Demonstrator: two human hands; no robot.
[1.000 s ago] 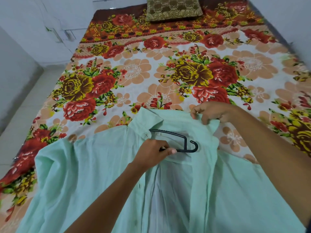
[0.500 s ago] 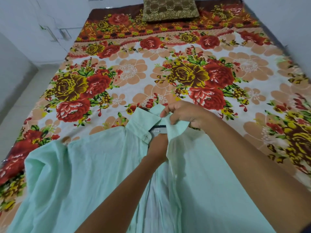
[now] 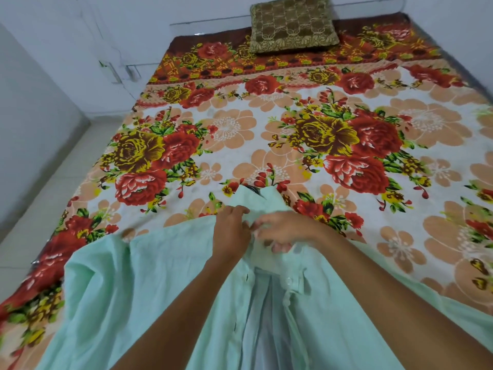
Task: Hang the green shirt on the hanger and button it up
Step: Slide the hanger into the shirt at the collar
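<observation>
Green shirt (image 3: 149,289), centre-bottom of frame, now covers hanger (image 3: 250,188); left hand (image 3: 231,231) & right hand (image 3: 284,228) both pinch its front edges together, buttoning starts.

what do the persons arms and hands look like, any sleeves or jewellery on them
Both forearms are bare as far as the frame shows, with no sleeves in view. The left hand and right hand show no gloves, rings, watch or bracelets. A short, unpainted nail shows on the right hand.
</observation>
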